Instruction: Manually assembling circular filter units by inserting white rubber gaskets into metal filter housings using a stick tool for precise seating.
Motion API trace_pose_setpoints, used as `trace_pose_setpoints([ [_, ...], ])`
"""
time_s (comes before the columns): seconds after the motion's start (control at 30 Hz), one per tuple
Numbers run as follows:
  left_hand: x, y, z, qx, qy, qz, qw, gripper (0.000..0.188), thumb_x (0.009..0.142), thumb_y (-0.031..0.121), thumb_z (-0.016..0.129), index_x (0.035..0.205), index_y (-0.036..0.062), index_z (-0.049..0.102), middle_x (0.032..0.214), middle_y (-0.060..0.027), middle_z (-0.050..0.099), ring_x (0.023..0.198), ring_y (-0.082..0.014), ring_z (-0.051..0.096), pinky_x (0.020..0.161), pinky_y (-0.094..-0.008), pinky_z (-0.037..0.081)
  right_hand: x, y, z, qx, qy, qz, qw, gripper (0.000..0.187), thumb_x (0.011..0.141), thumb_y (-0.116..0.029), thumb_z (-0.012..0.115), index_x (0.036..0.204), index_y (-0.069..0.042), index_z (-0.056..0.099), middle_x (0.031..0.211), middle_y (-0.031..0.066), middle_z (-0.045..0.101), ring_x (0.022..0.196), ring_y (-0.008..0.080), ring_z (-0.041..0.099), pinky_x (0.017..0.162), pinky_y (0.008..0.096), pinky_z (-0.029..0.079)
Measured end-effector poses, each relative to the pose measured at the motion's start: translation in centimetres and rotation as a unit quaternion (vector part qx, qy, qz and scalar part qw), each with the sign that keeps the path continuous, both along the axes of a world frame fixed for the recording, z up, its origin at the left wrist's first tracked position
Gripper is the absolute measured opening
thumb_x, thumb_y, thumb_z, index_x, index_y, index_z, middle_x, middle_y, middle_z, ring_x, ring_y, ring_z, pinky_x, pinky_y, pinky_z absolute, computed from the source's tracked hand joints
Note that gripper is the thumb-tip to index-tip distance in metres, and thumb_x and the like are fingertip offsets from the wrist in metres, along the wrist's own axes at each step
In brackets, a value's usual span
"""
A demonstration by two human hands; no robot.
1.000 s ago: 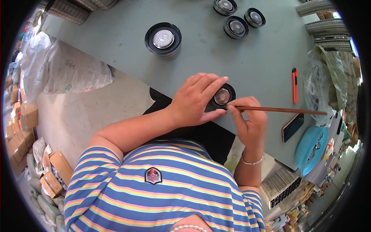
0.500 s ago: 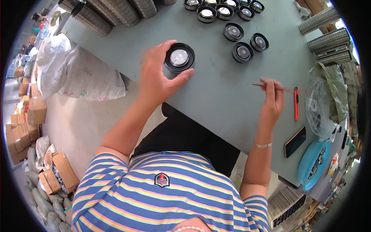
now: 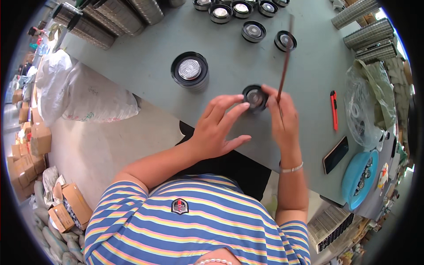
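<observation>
A round black part with a grey disc in its middle (image 3: 255,99) is between my hands, slightly blurred. My left hand (image 3: 216,128) touches its left rim with the fingertips, its fingers stretched and its thumb well apart. My right hand (image 3: 284,117) grips a thin brown stick (image 3: 285,70) that points away from me, while a finger reaches the part's right rim. To the left stands a short stack of black rings (image 3: 201,84) with a dimpled silver disc on top.
Several black round parts (image 3: 221,14) sit at the table's far side. Metal cylinders (image 3: 117,17) stand far left. Along the right lie a red cutter (image 3: 334,110), a phone (image 3: 335,155), clear plastic bags (image 3: 360,115) and a blue basin (image 3: 374,172). A white sack (image 3: 92,95) leans at the left edge.
My left hand has let go of the stack and moved right. One black part has come nearer from the far group. My right hand has shifted left, its stick now pointing away.
</observation>
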State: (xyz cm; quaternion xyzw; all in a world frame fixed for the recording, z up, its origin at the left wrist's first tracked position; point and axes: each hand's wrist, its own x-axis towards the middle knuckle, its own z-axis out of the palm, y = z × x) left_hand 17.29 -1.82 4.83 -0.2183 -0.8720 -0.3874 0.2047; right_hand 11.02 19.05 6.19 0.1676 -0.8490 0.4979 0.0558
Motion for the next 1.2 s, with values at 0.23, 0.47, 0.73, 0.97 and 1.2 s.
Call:
trace_pose_setpoints([
  [0.23,-0.3,1.3,-1.8,-0.039,-0.059,-0.045,0.997,0.067,0.079,0.039,0.086,0.129,0.0027,0.06,0.132,-0.0171,0.058,0.121,-0.0384,0.058,0.102,-0.0467,0.048,6.2,3.4,-1.9,-0.308,-0.071,-0.035,0.948,0.017,0.107,-0.015,0.059,0.102,-0.002,0.069,0.096,0.002,0.064,0.081,0.0099,0.054,0.069,0.0228,0.041],
  [0.47,-0.4,1.6,-1.7,-0.036,-0.051,-0.044,0.997,0.063,0.075,0.034,0.087,0.122,0.0019,0.06,0.123,-0.0157,0.058,0.115,-0.0371,0.059,0.098,-0.0456,0.05,4.4,0.6,-0.9,-0.056,0.041,-0.013,0.998,0.003,0.097,-0.002,0.068,0.099,0.001,0.069,0.09,0.0092,0.069,0.074,0.0176,0.062,0.065,0.0282,0.049],
  [0.73,-0.2,1.5,-2.1,-0.042,-0.034,-0.028,0.998,0.063,0.073,0.036,0.087,0.121,0.0028,0.061,0.12,-0.0136,0.059,0.113,-0.0342,0.06,0.1,-0.0457,0.049,4.6,1.1,1.0,0.087,0.06,0.05,0.993,0.008,0.093,-0.004,0.072,0.089,-0.001,0.065,0.076,0.0099,0.063,0.062,0.0266,0.057,0.056,0.0348,0.046],
  [0.97,-0.3,1.3,-2.6,-0.038,-0.025,-0.027,0.999,0.064,0.073,0.034,0.088,0.121,0.0031,0.061,0.119,-0.0134,0.06,0.112,-0.0337,0.061,0.101,-0.0455,0.049,4.8,0.1,1.2,0.006,-0.021,0.14,0.99,0.007,0.092,-0.004,0.073,0.092,-0.001,0.067,0.079,0.0112,0.064,0.066,0.0287,0.06,0.06,0.0356,0.048],
  [1.2,-0.2,1.4,-2.7,0.055,-0.07,-0.024,0.996,0.082,0.071,0.034,0.091,0.137,0.0033,0.054,0.121,-0.0163,0.063,0.114,-0.0369,0.062,0.102,-0.0474,0.05,2.2,-2.3,0.4,0.021,0.036,0.086,0.995,0.004,0.092,-0.003,0.072,0.094,-0.001,0.069,0.086,0.0119,0.069,0.072,0.03,0.065,0.064,0.0358,0.052],
])
